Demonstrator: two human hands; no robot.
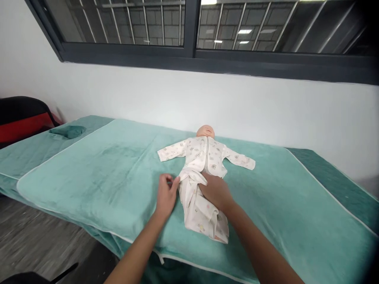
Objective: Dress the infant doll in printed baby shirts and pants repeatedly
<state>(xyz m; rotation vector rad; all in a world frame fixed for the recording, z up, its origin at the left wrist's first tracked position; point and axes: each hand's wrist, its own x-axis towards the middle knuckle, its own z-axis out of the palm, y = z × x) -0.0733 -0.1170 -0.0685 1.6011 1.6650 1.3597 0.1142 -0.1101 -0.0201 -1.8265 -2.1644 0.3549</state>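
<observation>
A baby doll (205, 131) lies on its back on the green bed cover, head toward the wall. It wears a white printed baby top (195, 152) with both sleeves spread out sideways. White printed baby trousers (194, 215) cover its lower body, bunched at the waist. My left hand (166, 193) pinches the edge of the waist between thumb and finger. On the opposite side, my right hand (216, 192) is closed at the gathered waistband, its fingertips hidden in the cloth. A bit of the doll's skin shows at the trouser bottom.
The bed (89, 169) stands against a white wall (133, 90) under a dark-framed, barred window (189, 51). A face hole (68, 131) lies at its left end. A black and red chair (25, 122) stands beyond it. Grey floor (32, 232) shows at lower left.
</observation>
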